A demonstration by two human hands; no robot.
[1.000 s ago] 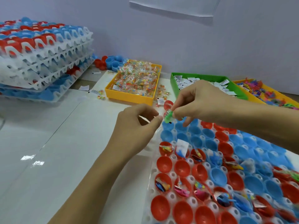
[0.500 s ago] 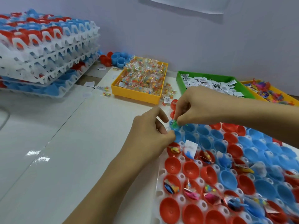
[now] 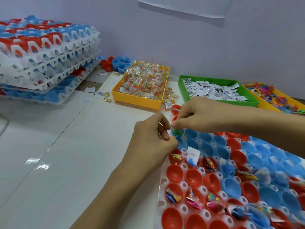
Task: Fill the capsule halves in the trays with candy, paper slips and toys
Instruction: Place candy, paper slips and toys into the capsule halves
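Both hands have lowered the green toy (image 3: pixel 177 132), pinched in right fingers (image 3: pixel 175 123), left fingers (image 3: pixel 165 134) curled alongside, onto a far-left blue capsule half (image 3: pixel 179 142); drop imminent

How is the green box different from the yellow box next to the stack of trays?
The green plastic box holds white paper slips; the yellow plastic box holds clear-wrapped colourful candy. The green box's contents lie lower inside its walls, while the yellow box's candy heaps to its rim. Both are open, rectangular and sit on the table by the wall.
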